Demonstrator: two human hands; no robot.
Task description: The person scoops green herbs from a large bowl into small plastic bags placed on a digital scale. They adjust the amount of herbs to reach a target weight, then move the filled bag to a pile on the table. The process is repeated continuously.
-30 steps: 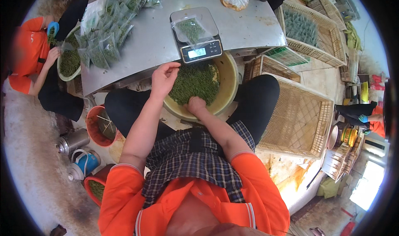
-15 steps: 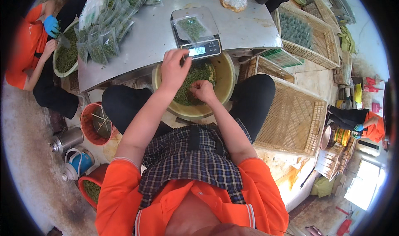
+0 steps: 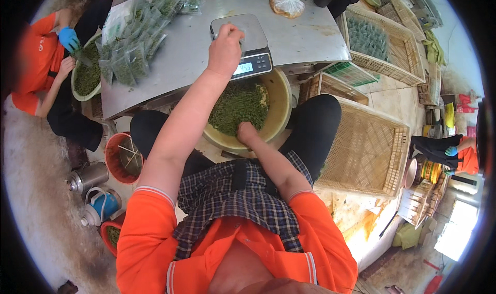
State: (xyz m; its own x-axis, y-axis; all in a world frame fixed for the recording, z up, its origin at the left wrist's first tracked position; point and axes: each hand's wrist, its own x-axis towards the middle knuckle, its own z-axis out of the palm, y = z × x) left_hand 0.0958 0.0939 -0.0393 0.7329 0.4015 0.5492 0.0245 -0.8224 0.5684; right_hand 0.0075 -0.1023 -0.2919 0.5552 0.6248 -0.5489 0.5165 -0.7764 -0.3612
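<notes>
My left hand (image 3: pixel 225 50) is over the plate of a digital kitchen scale (image 3: pixel 253 33) at the table's near edge. Its fingers are curled closed, and the hand hides what lies beneath it. The small clear bag of green bits seen there earlier cannot be made out. Below the scale, between my knees, stands a round yellowish basin (image 3: pixel 283 105) with a heap of small green peppercorn-like bits (image 3: pixel 235 108). My right hand (image 3: pixel 247 132) rests at the heap's near side, fingers bent closed; what they hold is hidden.
Filled clear bags (image 3: pixel 137 46) pile up on the metal table (image 3: pixel 186 51), with a tied bag (image 3: pixel 287 3) at its far edge. Plastic crates (image 3: pixel 364 149) stand to my right, a red bucket (image 3: pixel 124 157) to my left. A co-worker (image 3: pixel 39 61) sits at another basin (image 3: pixel 88 77).
My left hand has moved up from the scale's front edge to over its plate, and the bag there has gone from sight. My right hand has shifted slightly down and nearer in the basin.
</notes>
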